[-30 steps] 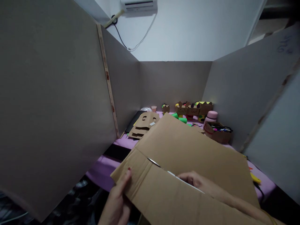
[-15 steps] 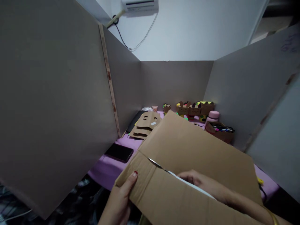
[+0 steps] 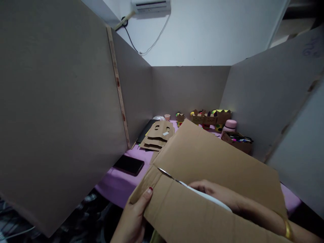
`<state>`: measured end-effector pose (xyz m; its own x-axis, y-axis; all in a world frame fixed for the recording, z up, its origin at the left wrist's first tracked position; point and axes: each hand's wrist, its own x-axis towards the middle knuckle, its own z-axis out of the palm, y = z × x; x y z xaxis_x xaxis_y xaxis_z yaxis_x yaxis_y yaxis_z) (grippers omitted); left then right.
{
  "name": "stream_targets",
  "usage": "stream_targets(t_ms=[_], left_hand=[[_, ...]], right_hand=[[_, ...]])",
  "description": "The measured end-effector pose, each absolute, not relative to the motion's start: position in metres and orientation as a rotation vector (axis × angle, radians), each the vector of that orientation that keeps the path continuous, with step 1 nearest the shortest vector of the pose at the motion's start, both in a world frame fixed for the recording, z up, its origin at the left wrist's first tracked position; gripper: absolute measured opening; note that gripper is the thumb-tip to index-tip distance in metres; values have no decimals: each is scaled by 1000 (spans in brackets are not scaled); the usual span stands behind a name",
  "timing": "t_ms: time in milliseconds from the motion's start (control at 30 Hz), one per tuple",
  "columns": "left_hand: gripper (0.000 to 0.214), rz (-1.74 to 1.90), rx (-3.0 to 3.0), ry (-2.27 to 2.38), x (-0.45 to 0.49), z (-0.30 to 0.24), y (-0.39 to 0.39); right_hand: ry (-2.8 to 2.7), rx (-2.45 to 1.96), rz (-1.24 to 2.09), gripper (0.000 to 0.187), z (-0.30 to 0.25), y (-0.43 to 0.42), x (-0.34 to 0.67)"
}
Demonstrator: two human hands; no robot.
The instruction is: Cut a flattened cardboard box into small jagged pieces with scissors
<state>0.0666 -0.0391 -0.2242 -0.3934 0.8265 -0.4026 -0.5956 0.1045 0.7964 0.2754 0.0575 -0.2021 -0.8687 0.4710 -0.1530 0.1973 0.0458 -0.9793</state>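
Note:
A large sheet of brown cardboard (image 3: 215,152) with fold creases fills the lower middle. My left hand (image 3: 138,212) grips its near left corner, thumb on top and the other fingers hidden beneath. My right hand (image 3: 212,190) is closed and rests over the sheet, its fingertips partly hidden. It appears to hold scissors (image 3: 165,172), whose metal blade lies along a slit in the cardboard. A long white strip (image 3: 210,197) shows along the slit by the right hand; whether it is part of the scissors I cannot tell.
On the purple tabletop lie a phone (image 3: 129,164) and stacked cardboard cut-outs (image 3: 158,135). Small cardboard figures (image 3: 205,118), a pink bottle (image 3: 230,125) and a cardboard box of pens (image 3: 236,143) stand toward the back. Grey partitions (image 3: 134,84) enclose the table.
The cardboard and my left hand have shifted slightly to the right. The blade sits a little further left along the slit, and my right hand has moved slightly up and left.

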Motion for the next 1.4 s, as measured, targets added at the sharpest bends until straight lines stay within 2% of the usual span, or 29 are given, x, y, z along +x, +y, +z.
stream_targets(t_ms=[767,1100,1400], left_hand=[[47,1549,256,1157,75,-229,-43],[54,1525,244,1149,73,-232,-43],[49,1515,264,1160,68,-243,-38]], right_hand=[[-2118,-699,1926,52,-209,64,265],[-2083,-683,1946,46,-215,72,257],[-2014,-659,2036,42,-230,74,253]])
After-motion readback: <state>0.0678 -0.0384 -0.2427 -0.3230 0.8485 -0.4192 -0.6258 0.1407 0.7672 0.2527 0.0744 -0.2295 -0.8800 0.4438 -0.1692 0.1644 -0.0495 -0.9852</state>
